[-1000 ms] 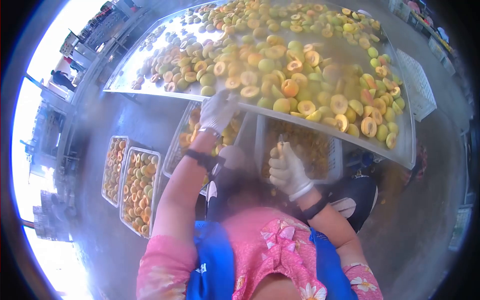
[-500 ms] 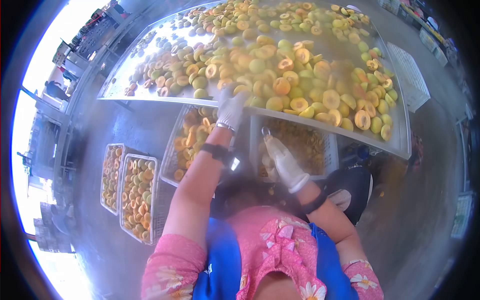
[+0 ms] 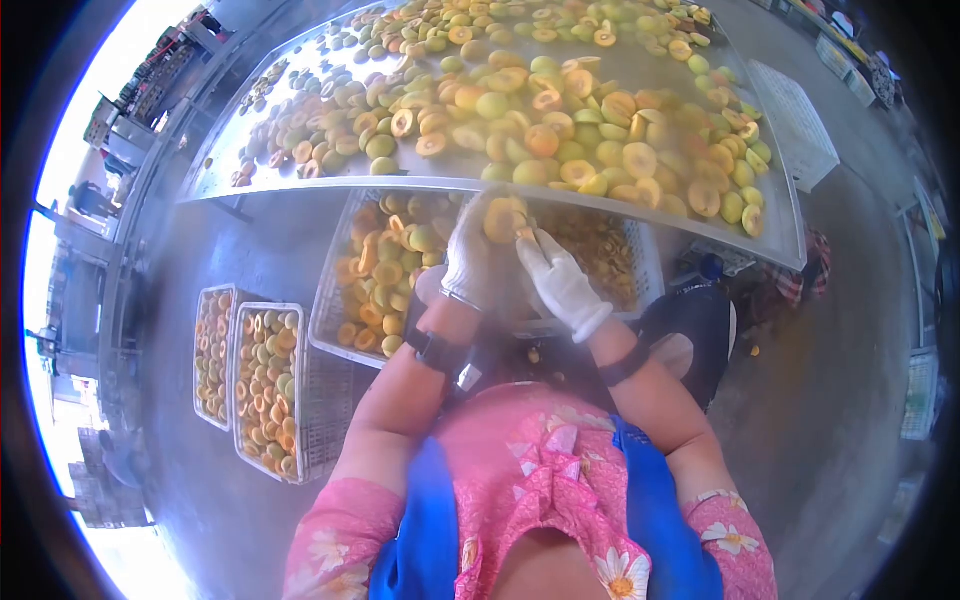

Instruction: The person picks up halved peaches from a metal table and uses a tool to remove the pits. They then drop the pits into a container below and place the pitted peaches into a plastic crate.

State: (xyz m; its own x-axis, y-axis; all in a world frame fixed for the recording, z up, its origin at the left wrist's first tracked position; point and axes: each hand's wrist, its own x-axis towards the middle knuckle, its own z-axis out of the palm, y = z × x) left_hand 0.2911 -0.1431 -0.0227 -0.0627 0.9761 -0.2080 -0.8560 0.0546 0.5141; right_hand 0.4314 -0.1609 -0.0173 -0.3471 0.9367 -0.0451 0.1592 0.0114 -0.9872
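My left hand (image 3: 468,258), in a white glove, holds a yellow-orange fruit half (image 3: 504,219) just below the front edge of the metal table (image 3: 340,183). My right hand (image 3: 565,290), also gloved, is closed with its fingertips at the right side of that fruit. The ring-tipped tool seen in it earlier is now mostly hidden by the fingers and the fruit. Many halved fruits (image 3: 640,160) lie spread over the table. Below the hands, a crate (image 3: 648,262) holds small brownish pieces. Left of it stands a white crate (image 3: 335,349) of fruit halves.
Two more crates of fruit halves, an outer one (image 3: 199,350) and a nearer one (image 3: 302,385), stand on the floor at left. A white crate (image 3: 812,150) is beyond the table's right end. Part of a person in checked cloth (image 3: 818,265) shows under the table's right corner.
My left hand has come back from the table's fruit pile with a fruit half. My right hand has moved up to meet it. The view has shifted slightly.
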